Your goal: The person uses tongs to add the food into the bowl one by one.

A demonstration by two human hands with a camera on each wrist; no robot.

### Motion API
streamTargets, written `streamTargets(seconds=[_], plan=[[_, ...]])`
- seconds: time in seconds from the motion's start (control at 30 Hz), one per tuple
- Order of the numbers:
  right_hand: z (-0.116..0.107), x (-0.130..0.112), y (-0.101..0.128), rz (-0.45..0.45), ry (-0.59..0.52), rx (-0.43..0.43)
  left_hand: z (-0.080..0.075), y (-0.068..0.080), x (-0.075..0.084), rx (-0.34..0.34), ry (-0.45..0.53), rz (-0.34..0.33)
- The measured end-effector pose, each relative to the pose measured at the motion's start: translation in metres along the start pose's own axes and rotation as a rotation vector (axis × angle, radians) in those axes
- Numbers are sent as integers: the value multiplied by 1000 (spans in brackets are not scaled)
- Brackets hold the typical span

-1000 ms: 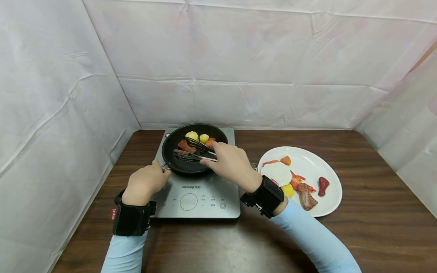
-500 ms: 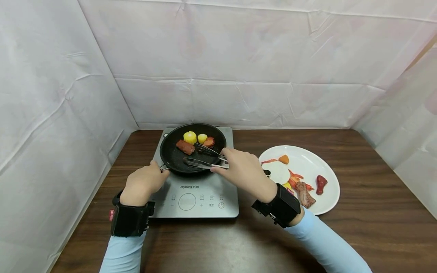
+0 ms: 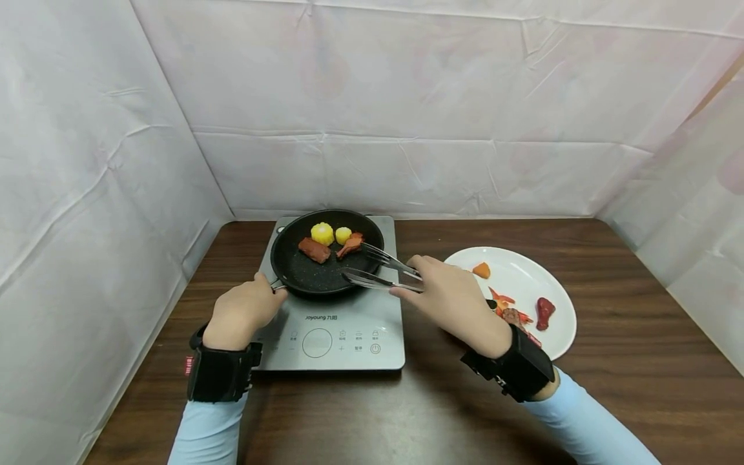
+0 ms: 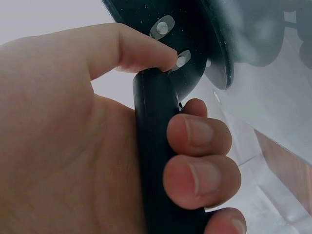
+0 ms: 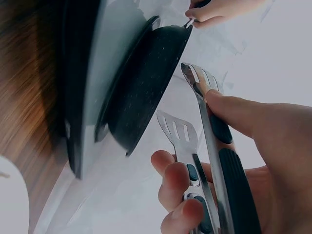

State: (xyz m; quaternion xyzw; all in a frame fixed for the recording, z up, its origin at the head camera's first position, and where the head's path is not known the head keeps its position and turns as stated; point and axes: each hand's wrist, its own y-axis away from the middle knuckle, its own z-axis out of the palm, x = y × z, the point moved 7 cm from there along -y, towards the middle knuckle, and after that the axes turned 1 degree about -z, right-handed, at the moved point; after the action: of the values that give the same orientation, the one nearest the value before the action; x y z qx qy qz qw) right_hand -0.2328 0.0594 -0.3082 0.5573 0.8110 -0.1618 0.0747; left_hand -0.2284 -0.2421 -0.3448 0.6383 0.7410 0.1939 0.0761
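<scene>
In the head view my left hand (image 3: 244, 313) grips the handle of a black frying pan (image 3: 308, 279). Its fingers curl round the dark handle (image 4: 156, 141) in the left wrist view. My right hand (image 3: 453, 307) holds metal tongs (image 3: 386, 284) with dark grips, thumb on one arm and fingers on the other. The tongs' slotted ends are spread over the pan's right edge, nothing between them. Two yellow corn pieces (image 3: 322, 234) lie at the pan's back. A reddish-brown meat piece (image 3: 314, 250) and a smaller reddish-brown piece (image 3: 351, 245) lie just in front.
The pan stands on a silver induction cooker (image 3: 325, 345). To the right, a white oval plate (image 3: 535, 265) bears an orange chunk (image 3: 482, 270), red strips and meat pieces, partly hidden by my right hand and wrist. White sheeting (image 3: 372, 174) walls the brown wooden table (image 3: 616, 278).
My right hand has drawn the tongs rightward from the pan's middle to its right edge, uncovering the food. My left hand keeps its grip on the handle.
</scene>
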Motion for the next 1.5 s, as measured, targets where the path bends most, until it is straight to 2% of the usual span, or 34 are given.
streamTargets(seconds=[0.17, 0.43, 0.63, 0.77, 0.9, 1.07, 1.17, 1.5], plan=[[-7, 26, 6, 52, -8, 6, -1, 0, 1, 1, -1, 3], [-23, 74, 15, 137, 47, 36, -1, 1, 2, -1, 0, 3], [-34, 100, 25, 186, 48, 42, 0, 4, 3, 4, -8, 18], [-39, 113, 26, 213, 55, 10, 0, 4, 3, 2, -8, 21], [-38, 126, 27, 234, 56, -59, -1, 4, 1, 1, -5, 20], [-30, 144, 31, 253, 81, -219, 0, 2, 1, 1, -5, 19], [-27, 155, 34, 271, 110, -281, 1, 2, 1, 2, -6, 19], [-26, 173, 37, 318, 149, -305, 0, 1, 1, 1, -9, 21]])
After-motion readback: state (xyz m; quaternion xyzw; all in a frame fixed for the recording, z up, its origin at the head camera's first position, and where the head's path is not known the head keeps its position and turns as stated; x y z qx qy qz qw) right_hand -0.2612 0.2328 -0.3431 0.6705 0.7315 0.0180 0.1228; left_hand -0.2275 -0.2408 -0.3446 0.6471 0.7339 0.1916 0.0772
